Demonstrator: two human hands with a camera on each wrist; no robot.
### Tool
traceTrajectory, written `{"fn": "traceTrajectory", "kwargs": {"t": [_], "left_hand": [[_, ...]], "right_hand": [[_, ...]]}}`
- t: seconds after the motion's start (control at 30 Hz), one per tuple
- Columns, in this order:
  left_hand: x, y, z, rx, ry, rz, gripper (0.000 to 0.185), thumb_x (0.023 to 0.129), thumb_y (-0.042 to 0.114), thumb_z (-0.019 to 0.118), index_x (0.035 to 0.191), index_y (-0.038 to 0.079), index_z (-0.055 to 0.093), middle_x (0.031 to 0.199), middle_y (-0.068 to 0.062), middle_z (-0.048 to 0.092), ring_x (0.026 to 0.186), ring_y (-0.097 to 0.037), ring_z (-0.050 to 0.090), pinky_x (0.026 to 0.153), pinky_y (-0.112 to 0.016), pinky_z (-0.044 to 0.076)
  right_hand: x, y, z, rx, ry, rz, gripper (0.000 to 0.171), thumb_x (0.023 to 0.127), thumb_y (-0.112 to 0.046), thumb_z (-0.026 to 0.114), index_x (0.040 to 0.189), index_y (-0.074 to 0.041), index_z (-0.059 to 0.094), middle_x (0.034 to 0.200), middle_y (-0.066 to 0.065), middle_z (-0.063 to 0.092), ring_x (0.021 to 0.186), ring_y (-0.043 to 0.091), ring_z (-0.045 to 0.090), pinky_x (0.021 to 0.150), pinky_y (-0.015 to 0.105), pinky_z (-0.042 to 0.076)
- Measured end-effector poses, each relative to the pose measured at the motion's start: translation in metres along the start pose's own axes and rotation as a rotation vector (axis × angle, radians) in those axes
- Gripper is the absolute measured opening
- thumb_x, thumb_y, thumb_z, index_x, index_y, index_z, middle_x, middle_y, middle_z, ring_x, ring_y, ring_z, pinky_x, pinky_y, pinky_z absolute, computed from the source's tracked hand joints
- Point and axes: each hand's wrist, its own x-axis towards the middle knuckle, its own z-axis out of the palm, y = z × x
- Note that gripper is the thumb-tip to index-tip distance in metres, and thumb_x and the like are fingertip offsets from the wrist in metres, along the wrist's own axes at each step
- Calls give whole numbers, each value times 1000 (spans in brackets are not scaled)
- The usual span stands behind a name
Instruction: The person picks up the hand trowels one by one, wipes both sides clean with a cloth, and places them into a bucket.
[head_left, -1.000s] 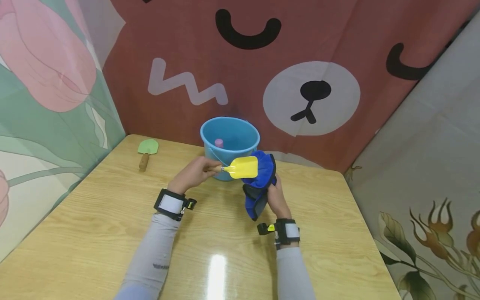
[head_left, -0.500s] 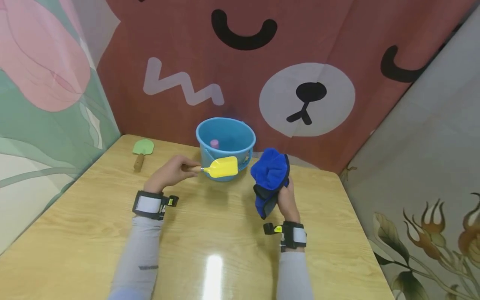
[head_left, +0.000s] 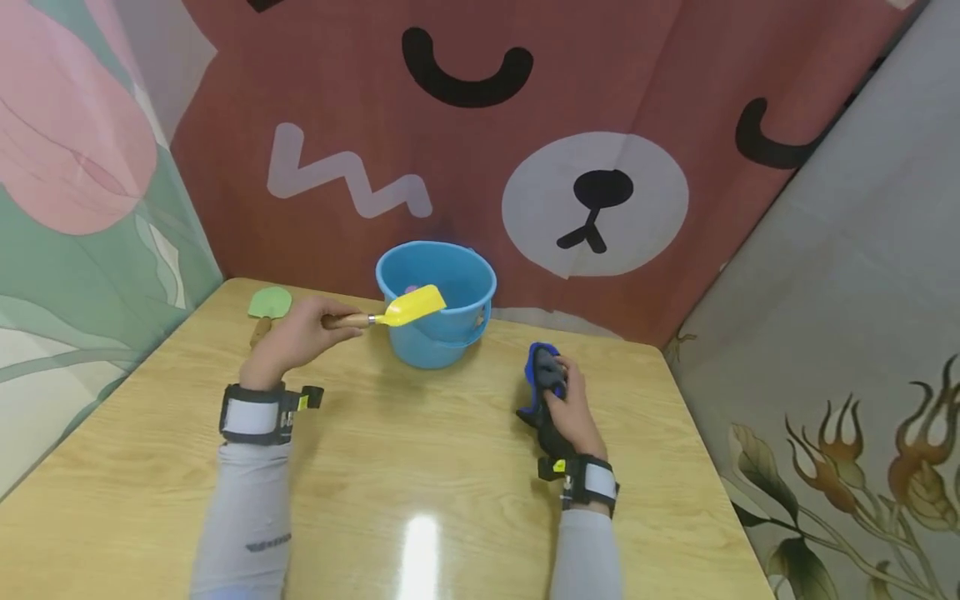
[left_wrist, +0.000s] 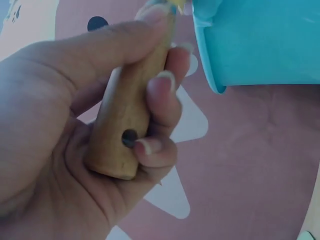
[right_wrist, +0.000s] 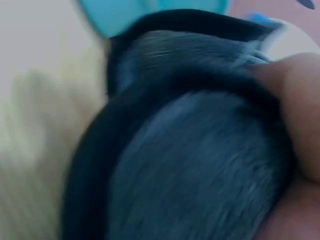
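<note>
Two things seem merely held: left hand [head_left: 292, 337], at the bucket [head_left: 417, 348]'s nine o'clock, grips yellow shovel [head_left: 408, 307], right hand [head_left: 577, 414] clutches cloth [head_left: 551, 379] at four, next move likely needing control.

A cloth-hung corner, home or studio unclear: a reddish-brown bear-face cloth [head_left: 468, 179], a green cloth with pink tulips [head_left: 82, 275] and a grey floral cloth [head_left: 847, 308] border the pale wood-grain tabletop [head_left: 420, 450].
</note>
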Motion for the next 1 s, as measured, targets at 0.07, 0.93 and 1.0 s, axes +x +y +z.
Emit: {"fn": "traceTrajectory", "kwargs": {"t": [0.07,0.93,1.0], "left_hand": [[4,2,-1,4,19,-3,29,92,10,76,118,-1,73,95,-11,74,75,-20,59,64,-25,50],[81,12,51,-37,356,26,16,92,-1,72,104,-11,70,100,-25,67,93,-39,69,81,-49,57],[83,12,53,-27,376,44,15,90,-4,73,103,-10,70,96,-25,68,86,-36,66,77,-46,54]], "right_hand": [[-1,7,6,-74,-80,39,57,94,-1,54,147,-8,33,144,28,30,135,46,27,109,67,28],[-2,17,21,-174,-104,122,48,92,-5,58,139,-4,47,141,26,43,134,44,32,111,66,29],[-2,16,22,-175,-105,123,48,92,-5,58,139,-3,48,141,26,43,133,44,32,111,66,29]]}}
